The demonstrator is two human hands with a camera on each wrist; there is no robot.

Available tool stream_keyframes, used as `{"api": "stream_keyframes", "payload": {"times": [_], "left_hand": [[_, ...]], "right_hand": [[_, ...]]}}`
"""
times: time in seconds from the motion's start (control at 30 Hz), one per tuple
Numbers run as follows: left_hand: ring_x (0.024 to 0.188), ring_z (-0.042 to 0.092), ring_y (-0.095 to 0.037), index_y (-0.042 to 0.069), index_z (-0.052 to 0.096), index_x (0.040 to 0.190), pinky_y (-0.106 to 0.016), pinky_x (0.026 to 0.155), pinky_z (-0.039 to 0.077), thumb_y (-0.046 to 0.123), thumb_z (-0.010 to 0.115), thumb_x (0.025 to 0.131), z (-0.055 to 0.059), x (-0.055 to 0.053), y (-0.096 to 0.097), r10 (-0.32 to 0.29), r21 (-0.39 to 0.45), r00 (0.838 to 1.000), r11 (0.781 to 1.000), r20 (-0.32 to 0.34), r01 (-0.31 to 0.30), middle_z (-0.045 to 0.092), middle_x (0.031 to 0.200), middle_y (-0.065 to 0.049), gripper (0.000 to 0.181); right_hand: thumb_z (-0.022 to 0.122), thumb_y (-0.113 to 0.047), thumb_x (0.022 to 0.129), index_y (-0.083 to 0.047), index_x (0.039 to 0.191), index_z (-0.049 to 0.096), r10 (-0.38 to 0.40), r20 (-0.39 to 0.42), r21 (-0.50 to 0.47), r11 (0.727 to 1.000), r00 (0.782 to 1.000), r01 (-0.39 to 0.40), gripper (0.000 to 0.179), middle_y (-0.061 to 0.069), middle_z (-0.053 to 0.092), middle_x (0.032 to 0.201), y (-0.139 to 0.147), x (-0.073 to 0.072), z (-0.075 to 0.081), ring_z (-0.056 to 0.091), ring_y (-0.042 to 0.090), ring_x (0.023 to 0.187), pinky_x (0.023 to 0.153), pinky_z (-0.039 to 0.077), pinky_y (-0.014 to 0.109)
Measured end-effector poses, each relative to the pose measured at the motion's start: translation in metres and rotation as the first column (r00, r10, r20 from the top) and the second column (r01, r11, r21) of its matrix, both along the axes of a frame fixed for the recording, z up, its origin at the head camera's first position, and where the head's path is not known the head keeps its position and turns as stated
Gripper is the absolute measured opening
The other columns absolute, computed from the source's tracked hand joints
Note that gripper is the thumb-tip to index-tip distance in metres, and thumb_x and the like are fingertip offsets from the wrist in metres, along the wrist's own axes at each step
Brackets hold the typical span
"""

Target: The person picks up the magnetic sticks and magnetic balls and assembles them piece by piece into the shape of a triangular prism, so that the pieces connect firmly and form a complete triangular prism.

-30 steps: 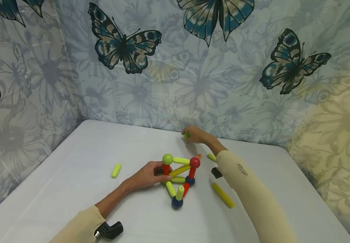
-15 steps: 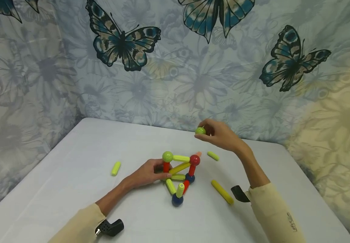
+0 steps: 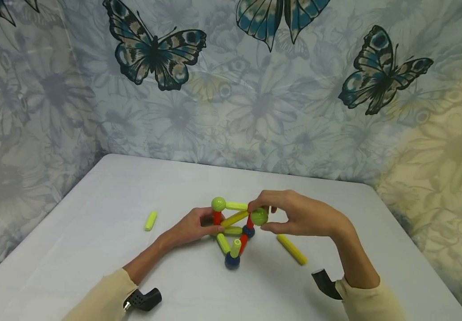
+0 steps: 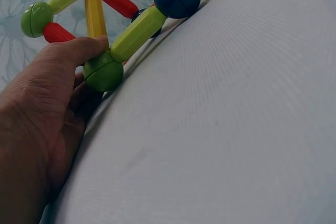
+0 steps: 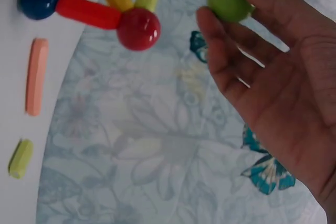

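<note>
Green ball, as I see it from afar, is pinched by the thumb and fingers of the right hand, at the right side of the rod-and-ball frame but apart from it; the left hand grips the frame's left corner, a lime rod lies left of the frame, a yellow rod right of it

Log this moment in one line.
left hand: holds rod frame | right hand: pinches green ball, off frame | yellow rod: loose on table
</note>
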State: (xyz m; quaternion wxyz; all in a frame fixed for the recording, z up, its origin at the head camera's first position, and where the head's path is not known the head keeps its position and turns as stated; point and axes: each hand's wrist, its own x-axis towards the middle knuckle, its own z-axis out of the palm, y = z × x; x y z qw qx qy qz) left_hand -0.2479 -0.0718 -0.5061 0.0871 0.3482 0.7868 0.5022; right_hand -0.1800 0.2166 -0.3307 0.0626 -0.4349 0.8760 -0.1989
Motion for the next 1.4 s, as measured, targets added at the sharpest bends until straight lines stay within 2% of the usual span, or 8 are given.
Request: {"api": "stream_keyframes", "payload": {"times": [0.2,0.37,0.5,0.6,0.8,1.0,1.17,1.4], "left_hand": [[0.112,0.066,-0.017,0.011,0.069,0.123,-0.026,0.101,0.051,0.025,0.072,0.099,0.001,0.0,-0.003,0.006,-0.001,1.0,1.0,-0.009,-0.006,0.074,0.12,-0.007,0.028],[0.114,0.068,-0.018,0.01,0.069,0.127,-0.025,0.101,0.052,0.023,0.073,0.098,0.0,-0.001,-0.003,0.009,0.006,0.999,1.0,-0.039,-0.009,0.075,0.121,-0.007,0.032],[0.112,0.068,-0.016,0.009,0.069,0.128,-0.025,0.1,0.052,0.022,0.073,0.098,0.0,-0.002,-0.002,0.002,0.016,0.999,1.0,-0.048,-0.001,0.076,0.119,-0.007,0.032],[0.112,0.068,-0.015,0.01,0.07,0.124,-0.024,0.098,0.052,0.022,0.073,0.098,0.0,-0.002,-0.002,-0.003,0.029,0.999,1.0,-0.041,0.005,0.077,0.117,-0.007,0.029],[0.114,0.069,-0.017,0.009,0.068,0.128,-0.025,0.1,0.052,0.022,0.073,0.098,-0.001,-0.003,-0.001,-0.002,0.018,0.999,1.0,-0.042,0.002,0.077,0.119,-0.006,0.033],[0.113,0.068,-0.016,0.011,0.069,0.127,-0.025,0.1,0.051,0.024,0.072,0.099,-0.001,-0.002,-0.001,-0.008,0.018,1.0,1.0,-0.025,0.008,0.076,0.119,-0.006,0.031],[0.111,0.068,-0.015,0.012,0.069,0.126,-0.026,0.1,0.052,0.025,0.074,0.098,-0.001,-0.002,0.0,-0.004,0.008,1.0,1.0,-0.02,0.004,0.076,0.119,-0.006,0.032],[0.113,0.069,-0.016,0.012,0.07,0.121,-0.027,0.102,0.052,0.025,0.074,0.097,-0.003,-0.001,-0.001,0.004,0.007,1.0,1.0,-0.012,-0.004,0.075,0.118,-0.005,0.027]], "right_hand": [[0.077,-0.022,0.096,-0.025,0.133,0.065,0.029,0.051,0.088,0.996,0.998,-0.034,0.038,-0.014,0.066,0.123,-0.019,0.005,-0.008,0.061,0.003,0.102,0.09,0.055,0.025],[0.074,-0.019,0.098,-0.021,0.133,0.065,0.064,0.118,0.111,0.991,0.991,-0.077,0.036,-0.011,0.068,0.131,-0.033,0.001,-0.019,0.063,0.001,0.109,0.099,0.056,0.027],[0.077,-0.015,0.096,-0.019,0.139,0.059,0.088,0.157,0.154,0.982,0.984,-0.113,0.047,-0.008,0.065,0.136,-0.038,-0.001,-0.026,0.065,0.003,0.111,0.099,0.056,0.028],[0.08,-0.017,0.094,-0.022,0.144,0.055,0.086,0.145,0.168,0.98,0.986,-0.11,0.056,-0.009,0.063,0.137,-0.038,0.0,-0.028,0.065,0.002,0.109,0.099,0.057,0.03],[0.077,-0.016,0.096,-0.018,0.141,0.059,0.087,0.128,0.188,0.976,0.988,-0.111,0.049,-0.009,0.065,0.134,-0.039,0.001,-0.027,0.065,0.002,0.109,0.098,0.057,0.027],[0.078,-0.017,0.095,-0.021,0.146,0.053,0.079,0.155,0.161,0.981,0.985,-0.104,0.058,-0.006,0.061,0.144,-0.036,0.002,-0.025,0.064,0.001,0.112,0.099,0.056,0.027],[0.076,-0.013,0.096,-0.025,0.146,0.054,0.052,0.157,0.091,0.994,0.986,-0.067,0.056,-0.006,0.063,0.14,-0.021,0.001,-0.013,0.065,0.004,0.113,0.098,0.056,0.028],[0.073,-0.012,0.098,-0.015,0.135,0.061,-0.097,0.003,0.02,0.995,0.995,0.097,0.039,-0.002,0.07,0.122,0.013,-0.013,-0.004,0.068,0.011,0.106,0.089,0.058,0.028]]}}
